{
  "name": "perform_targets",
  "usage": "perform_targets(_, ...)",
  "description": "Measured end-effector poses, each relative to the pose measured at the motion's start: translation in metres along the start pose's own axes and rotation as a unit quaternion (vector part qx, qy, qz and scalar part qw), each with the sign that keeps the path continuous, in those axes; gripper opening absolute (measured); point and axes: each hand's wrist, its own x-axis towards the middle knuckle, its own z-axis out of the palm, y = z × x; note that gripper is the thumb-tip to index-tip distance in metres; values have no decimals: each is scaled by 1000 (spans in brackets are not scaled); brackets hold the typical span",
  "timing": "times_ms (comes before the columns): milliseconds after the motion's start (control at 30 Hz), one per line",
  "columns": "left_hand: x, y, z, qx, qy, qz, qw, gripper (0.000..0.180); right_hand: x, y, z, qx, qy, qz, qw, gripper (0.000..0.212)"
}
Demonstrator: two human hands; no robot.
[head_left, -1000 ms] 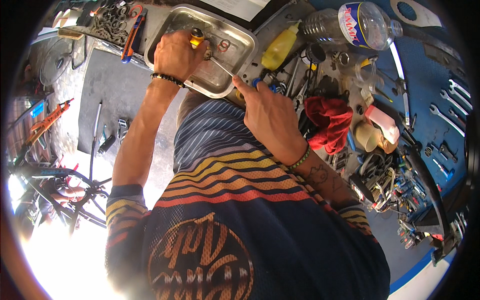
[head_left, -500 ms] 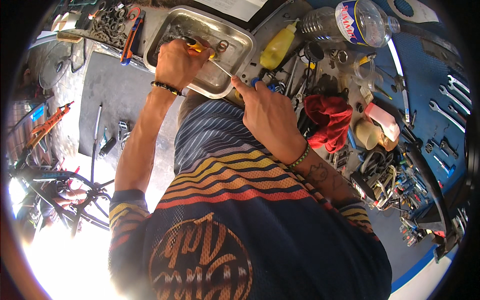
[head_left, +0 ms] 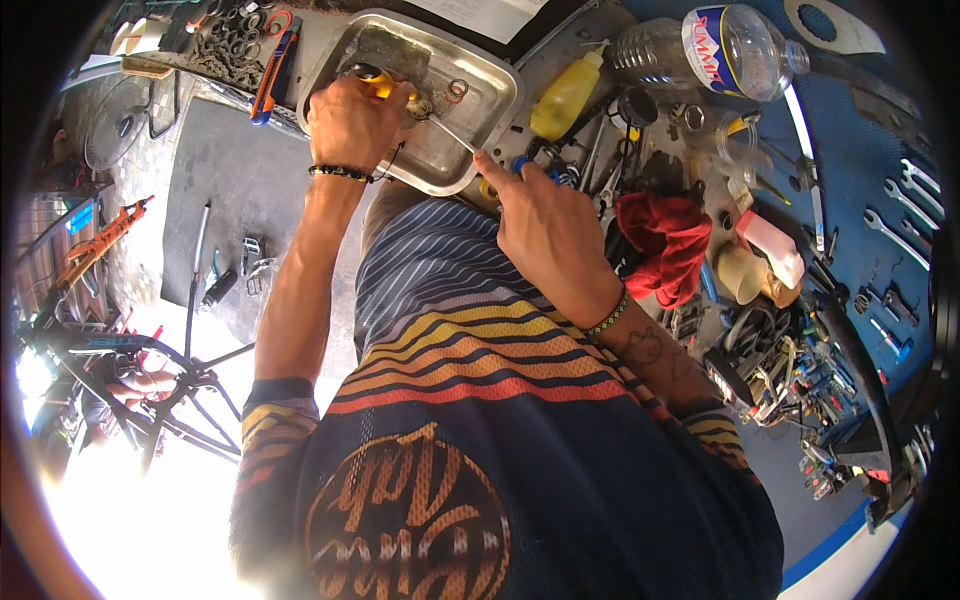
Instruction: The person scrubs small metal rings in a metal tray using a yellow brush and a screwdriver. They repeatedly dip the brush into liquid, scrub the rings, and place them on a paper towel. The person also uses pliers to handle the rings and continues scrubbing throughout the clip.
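Observation:
My left hand [head_left: 357,128] is closed around the yellow-and-black handle [head_left: 373,78] of a screwdriver, above a shallow metal tray [head_left: 440,182]. The thin shaft [head_left: 452,134] slants to the right across the tray's near part. Its far end meets the index fingertip of my right hand [head_left: 553,222], at the tray's near right rim. My right hand's other fingers are curled under and mostly hidden, so what they grip cannot be made out. Dark wet residue and small rings [head_left: 456,90] lie in the tray.
Right of the tray are a yellow squeeze bottle [head_left: 566,95], a clear plastic bottle [head_left: 700,55], a red cloth [head_left: 662,245] and crowded tools. Wrenches [head_left: 895,238] hang on the blue board. A utility knife [head_left: 275,75] lies left of the tray. Bicycle frames [head_left: 150,365] stand at left.
My left hand has turned slightly, showing more of the screwdriver handle's end. My right fingertip stays at the shaft's end. The whole view has shifted a little.

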Motion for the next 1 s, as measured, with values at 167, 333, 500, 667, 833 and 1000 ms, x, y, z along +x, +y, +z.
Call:
perform_targets(167, -6, 9, 10, -2, -7, 31, 999, 36, 2, 1, 0, 6, -12, 3, 1000, 60)
perform_targets(333, -5, 17, 2, 16, -38, 43, 998, 44, 1, -1, -3, 7, -18, 4, 1000, 61)
perform_targets(500, 4, 23, -2, 64, -40, 64, 995, 45, 2, -1, -5, 14, -26, 6, 1000, 60)
perform_targets(667, 6, 29, 5, 72, -102, 66, 990, 45, 2, 0, -3, 4, -20, 1, 1000, 60)
perform_targets(833, 24, 40, -10, 149, -104, 38, 983, 48, 1, 0, -2, 0, -25, 5, 1000, 62)
perform_targets(1000, 35, 42, 1, 178, -128, 38, 975, 52, 2, 0, -3, -16, -33, 3, 999, 62)
